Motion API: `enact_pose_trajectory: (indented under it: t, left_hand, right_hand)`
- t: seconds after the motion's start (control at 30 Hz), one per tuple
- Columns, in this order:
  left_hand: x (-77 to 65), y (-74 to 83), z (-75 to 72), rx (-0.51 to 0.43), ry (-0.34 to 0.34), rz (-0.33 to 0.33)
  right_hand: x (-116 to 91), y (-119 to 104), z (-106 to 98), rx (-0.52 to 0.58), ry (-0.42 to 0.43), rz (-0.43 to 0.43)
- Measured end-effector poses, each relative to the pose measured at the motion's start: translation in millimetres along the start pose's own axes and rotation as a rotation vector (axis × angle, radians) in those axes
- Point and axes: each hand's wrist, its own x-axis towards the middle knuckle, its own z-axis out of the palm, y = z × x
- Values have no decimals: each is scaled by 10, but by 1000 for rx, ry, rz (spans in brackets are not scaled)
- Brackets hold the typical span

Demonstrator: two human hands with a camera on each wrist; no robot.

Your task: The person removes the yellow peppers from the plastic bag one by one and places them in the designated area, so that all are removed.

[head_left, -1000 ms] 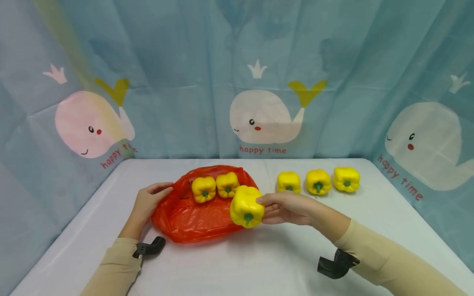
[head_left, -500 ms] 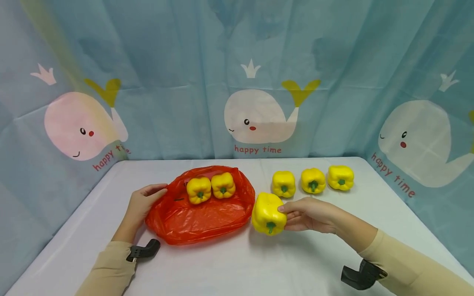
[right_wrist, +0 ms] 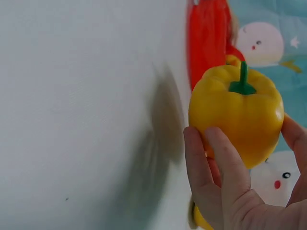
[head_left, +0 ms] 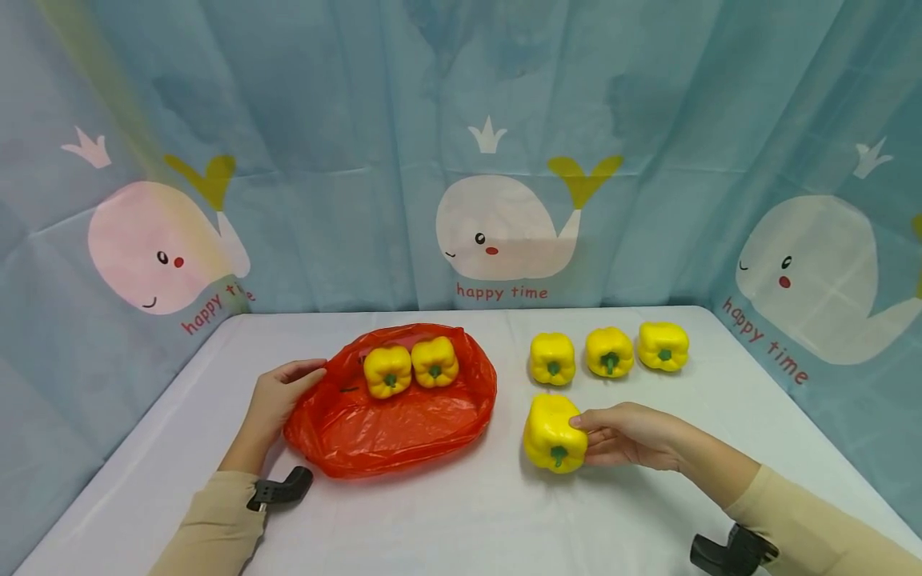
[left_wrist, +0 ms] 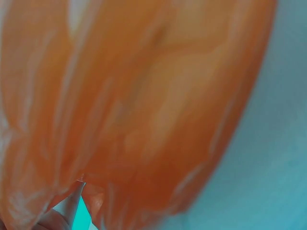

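My right hand [head_left: 634, 436] grips a yellow bell pepper [head_left: 553, 436] with a green stem, between thumb and fingers. In the right wrist view a shadow lies on the table beside the held pepper [right_wrist: 235, 110]. At the left, my left hand [head_left: 277, 404] pinches the rim of a red plastic bag [head_left: 389, 436], which lies spread with its mouth wide. Two yellow bell peppers, a left one [head_left: 387, 372] and a right one [head_left: 435, 362], sit inside the bag toward its back. The bag's film [left_wrist: 144, 120] fills most of the left wrist view and hides most of that hand.
Three more yellow bell peppers stand in a row at the back right: a left one [head_left: 551, 358], a middle one [head_left: 609, 352] and a right one [head_left: 663, 346]. The white table [head_left: 446, 528] ends at a blue whale-print curtain [head_left: 360, 232].
My right hand has carried its pepper from over the bag's right edge to the right and nearer to me. The left hand stays at the bag's rim; the head view has shifted slightly.
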Motion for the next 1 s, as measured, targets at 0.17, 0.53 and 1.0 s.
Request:
enact_pose_trajectory:
  t: [0.17,0.53,1.0]
  left_hand:
    - [-7,2,4,-9,-2,0]
    - [-11,15,7,-15,-2,-9]
    - [2,-2,12,-4,0,-6]
  right_hand:
    - [12,54,-65,-22,52,18]
    - [60,50,-187,-30,117,40]
    - [105,43,-217,-51,113,38]
